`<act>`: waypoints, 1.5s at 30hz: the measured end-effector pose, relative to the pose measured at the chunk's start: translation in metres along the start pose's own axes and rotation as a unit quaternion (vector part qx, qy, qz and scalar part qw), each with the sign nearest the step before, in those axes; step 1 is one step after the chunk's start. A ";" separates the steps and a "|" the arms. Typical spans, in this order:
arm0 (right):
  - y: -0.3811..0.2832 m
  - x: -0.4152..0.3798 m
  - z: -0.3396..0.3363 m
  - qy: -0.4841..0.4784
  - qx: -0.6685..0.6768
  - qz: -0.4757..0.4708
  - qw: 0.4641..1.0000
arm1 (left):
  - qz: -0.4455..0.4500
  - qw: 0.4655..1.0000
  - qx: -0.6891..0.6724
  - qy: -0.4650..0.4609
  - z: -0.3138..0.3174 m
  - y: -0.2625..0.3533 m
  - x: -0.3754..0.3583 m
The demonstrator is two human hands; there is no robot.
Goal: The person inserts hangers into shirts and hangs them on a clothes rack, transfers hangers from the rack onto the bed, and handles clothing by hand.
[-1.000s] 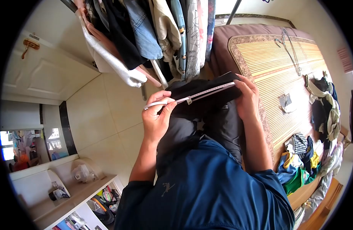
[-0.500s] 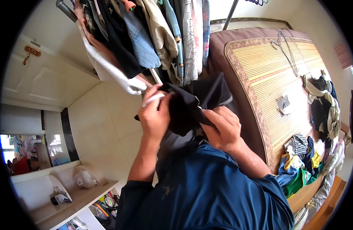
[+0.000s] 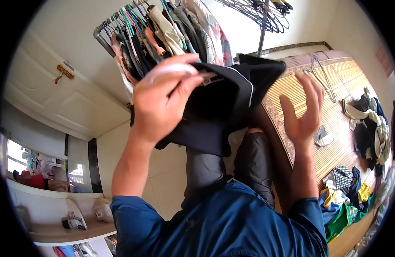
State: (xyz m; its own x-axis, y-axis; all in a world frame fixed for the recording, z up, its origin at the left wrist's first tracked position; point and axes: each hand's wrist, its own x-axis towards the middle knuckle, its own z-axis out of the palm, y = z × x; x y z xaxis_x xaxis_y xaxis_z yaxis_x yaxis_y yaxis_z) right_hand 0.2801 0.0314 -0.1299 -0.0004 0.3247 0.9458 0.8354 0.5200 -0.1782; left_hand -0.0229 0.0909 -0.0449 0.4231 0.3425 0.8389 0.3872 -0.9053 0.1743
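Note:
A black garment (image 3: 214, 100) with thin white piping hangs in front of me, its opening turned up and a small label showing inside. My left hand (image 3: 163, 96) pinches its upper edge near the label. Across those fingers runs a white curved thing (image 3: 169, 68), too blurred to name. My right hand (image 3: 304, 111) is raised to the right of the garment, apart from it, with fingers spread and nothing in them.
Ahead, a rail (image 3: 104, 40) carries several hung clothes, with bare hangers (image 3: 266, 17) to its right. On my right, a bed with a bamboo mat (image 3: 334, 77) bears piles of clothes (image 3: 341, 201) and a wire hanger (image 3: 324, 81). A door (image 3: 47, 90) and a shelf unit (image 3: 64, 233) stand left.
My right hand has let go of the black garment and moved right, its fingers opening. My left hand has risen with the garment. The view has tilted up, showing more of the rail.

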 end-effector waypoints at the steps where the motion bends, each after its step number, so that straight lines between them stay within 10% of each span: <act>1: 0.001 0.018 0.001 -0.016 -0.001 0.004 1.000 | 0.014 1.000 -0.005 0.008 0.002 -0.005 0.009; 8: 0.032 0.058 -0.004 -0.233 0.096 0.053 0.966 | -0.033 0.990 -0.100 -0.089 0.010 -0.006 0.035; 18: 0.039 0.061 -0.026 -0.241 0.173 0.223 0.928 | -0.218 0.951 -0.191 -0.108 0.020 -0.001 0.028; 28: 0.003 0.121 -0.021 -0.177 0.229 0.060 0.955 | -0.067 0.991 -0.106 -0.054 0.044 0.008 0.038; 45: -0.041 0.161 0.006 -0.214 0.195 0.179 0.940 | -0.138 0.978 -0.156 -0.010 0.003 0.004 0.035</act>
State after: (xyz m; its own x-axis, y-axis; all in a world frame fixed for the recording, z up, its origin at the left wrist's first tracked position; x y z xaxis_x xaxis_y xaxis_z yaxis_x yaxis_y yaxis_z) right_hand 0.2424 0.0675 0.0284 -0.0496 0.7786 0.6256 0.5584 0.5409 -0.6289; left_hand -0.0039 0.1000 -0.0170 0.3557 0.5862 0.7280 0.2206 -0.8095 0.5441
